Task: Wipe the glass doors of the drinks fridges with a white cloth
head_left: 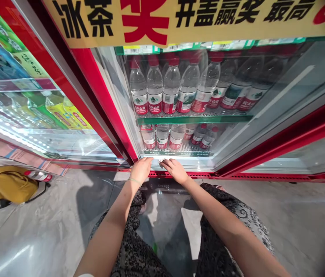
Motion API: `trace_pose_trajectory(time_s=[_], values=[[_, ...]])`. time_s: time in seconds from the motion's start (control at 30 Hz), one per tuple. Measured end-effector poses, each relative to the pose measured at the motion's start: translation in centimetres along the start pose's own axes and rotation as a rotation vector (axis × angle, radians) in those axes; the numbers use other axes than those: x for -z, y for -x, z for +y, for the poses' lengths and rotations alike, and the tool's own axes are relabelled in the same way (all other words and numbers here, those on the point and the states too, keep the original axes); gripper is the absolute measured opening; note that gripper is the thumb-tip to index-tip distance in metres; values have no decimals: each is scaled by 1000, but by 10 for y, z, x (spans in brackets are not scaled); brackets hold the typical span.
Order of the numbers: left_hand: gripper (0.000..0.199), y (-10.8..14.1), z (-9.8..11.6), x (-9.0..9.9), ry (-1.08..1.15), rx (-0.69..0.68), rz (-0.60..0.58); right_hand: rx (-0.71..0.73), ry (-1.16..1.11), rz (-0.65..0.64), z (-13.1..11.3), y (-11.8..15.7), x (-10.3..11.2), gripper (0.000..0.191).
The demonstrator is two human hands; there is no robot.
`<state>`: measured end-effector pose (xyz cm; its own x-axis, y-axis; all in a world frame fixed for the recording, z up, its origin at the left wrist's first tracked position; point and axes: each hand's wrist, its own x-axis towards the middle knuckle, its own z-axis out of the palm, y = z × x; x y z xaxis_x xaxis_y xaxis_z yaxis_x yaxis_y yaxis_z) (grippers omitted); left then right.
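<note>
My left hand (141, 169) rests at the bottom left corner of a glass-fronted drinks fridge, its fingers bent together over the sill; whether they hold anything is hidden. Close by on the right, my right hand (175, 169) has its fingers pinched on a small white cloth or tissue (163, 159) at the fridge's white bottom ledge (198, 162). Just above both hands, water bottles with red and white labels stand on the lowest shelf, with a fuller row of larger bottles (169, 86) on the shelf over it.
Red door frames (101, 92) flank the fridge. A second fridge with drinks (64, 111) is at the left. A yellow bag (9, 184) lies on the grey floor (55, 219), a red-labelled bottle (39, 176) beside it. A yellow sign (202, 19) spans the top.
</note>
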<state>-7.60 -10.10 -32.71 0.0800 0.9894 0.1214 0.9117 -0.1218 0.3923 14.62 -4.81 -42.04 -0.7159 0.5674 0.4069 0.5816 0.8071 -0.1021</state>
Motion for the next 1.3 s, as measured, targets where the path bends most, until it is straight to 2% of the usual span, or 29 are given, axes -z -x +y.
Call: trace_pose_trajectory(time_s=[0.2,0.33,0.47,0.6,0.7,0.8,1.0,1.2,1.3], values=[[32,-7,7,-28,42,89,16,-126,-90,3,5,29,-2,41],[33,-10,19,-40,56,55,-23,-322,-175,71,13,55,-2,43],[38,-14,43,-44,29,-49,-108,-630,-248,250,20,74,-6,39],[41,-19,65,-44,-45,-130,-181,-899,-332,468,9,64,-18,31],[38,-24,73,-43,-94,-144,-208,-953,-436,544,-5,45,-24,18],[38,-27,72,-41,-136,-133,-220,-986,-535,590,-7,39,-23,10],[38,-25,68,-33,-176,-132,-227,-1256,-562,794,18,55,-14,11],[37,-27,77,-36,-186,-166,-232,-1235,-672,829,21,53,-6,10],[38,-29,82,-41,-183,-202,-238,-1315,-699,915,37,63,-1,13]])
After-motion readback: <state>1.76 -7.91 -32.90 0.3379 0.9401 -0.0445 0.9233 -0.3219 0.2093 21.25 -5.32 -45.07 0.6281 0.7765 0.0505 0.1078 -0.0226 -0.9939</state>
